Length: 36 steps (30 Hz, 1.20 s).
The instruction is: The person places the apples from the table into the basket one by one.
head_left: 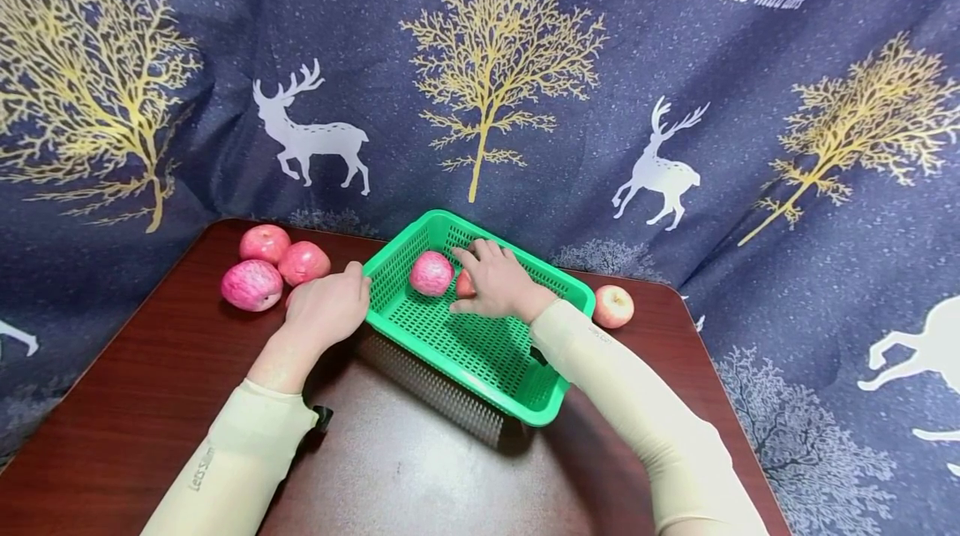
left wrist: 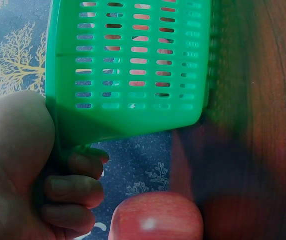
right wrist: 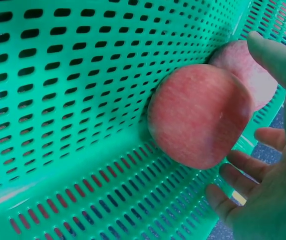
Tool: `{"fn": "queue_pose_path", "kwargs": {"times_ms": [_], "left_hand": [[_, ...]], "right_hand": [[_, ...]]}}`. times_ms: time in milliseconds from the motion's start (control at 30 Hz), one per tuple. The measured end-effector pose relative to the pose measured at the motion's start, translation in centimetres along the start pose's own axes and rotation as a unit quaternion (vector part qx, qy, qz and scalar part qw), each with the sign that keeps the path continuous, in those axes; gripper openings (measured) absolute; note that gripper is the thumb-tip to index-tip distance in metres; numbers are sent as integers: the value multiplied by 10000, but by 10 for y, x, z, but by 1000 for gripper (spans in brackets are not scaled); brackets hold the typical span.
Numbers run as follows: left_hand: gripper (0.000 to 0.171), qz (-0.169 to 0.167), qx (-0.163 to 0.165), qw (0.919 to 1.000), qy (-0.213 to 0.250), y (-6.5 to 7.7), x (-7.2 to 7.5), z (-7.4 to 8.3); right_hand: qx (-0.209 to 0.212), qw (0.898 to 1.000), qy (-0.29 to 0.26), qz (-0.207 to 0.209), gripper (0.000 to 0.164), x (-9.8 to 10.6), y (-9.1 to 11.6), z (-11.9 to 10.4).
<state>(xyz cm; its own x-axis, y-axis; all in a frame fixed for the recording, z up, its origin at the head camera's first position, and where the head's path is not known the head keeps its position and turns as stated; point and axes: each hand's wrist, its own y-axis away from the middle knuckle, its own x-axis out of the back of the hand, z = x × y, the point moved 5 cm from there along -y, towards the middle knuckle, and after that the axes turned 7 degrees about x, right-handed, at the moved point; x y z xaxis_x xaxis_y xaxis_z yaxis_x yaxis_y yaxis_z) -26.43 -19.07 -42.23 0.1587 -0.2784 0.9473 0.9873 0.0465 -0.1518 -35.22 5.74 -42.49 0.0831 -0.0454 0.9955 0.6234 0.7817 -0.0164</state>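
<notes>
A green plastic basket (head_left: 457,371) with slotted walls stands mid-table. My left hand (head_left: 330,303) grips its left end by the rim, fingers curled under the edge in the left wrist view. Inside the basket are a red apple (right wrist: 200,115) and, beyond it, a pinker apple (head_left: 431,273). My right hand (head_left: 498,278) reaches in over the basket, fingers spread and thumb apart. In the right wrist view its fingertips lie right beside the red apple, without closing round it. From the head, that hand hides part of the red apple.
Several apples (head_left: 265,243) cluster at the table's back left, one partly behind my left hand. Another apple (head_left: 613,306) sits right of the basket, near the table's back edge. A dark blue cloth (head_left: 525,144) printed with trees and deer hangs behind the brown table (head_left: 420,469).
</notes>
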Motion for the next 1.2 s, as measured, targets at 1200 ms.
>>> {"fn": "queue_pose_path", "kwargs": {"times_ms": [1200], "left_hand": [[27, -53, 12, 10000, -41, -2, -2, -1]], "right_hand": [[59, 9997, -111, 206, 98, 18, 5, 3]]}}
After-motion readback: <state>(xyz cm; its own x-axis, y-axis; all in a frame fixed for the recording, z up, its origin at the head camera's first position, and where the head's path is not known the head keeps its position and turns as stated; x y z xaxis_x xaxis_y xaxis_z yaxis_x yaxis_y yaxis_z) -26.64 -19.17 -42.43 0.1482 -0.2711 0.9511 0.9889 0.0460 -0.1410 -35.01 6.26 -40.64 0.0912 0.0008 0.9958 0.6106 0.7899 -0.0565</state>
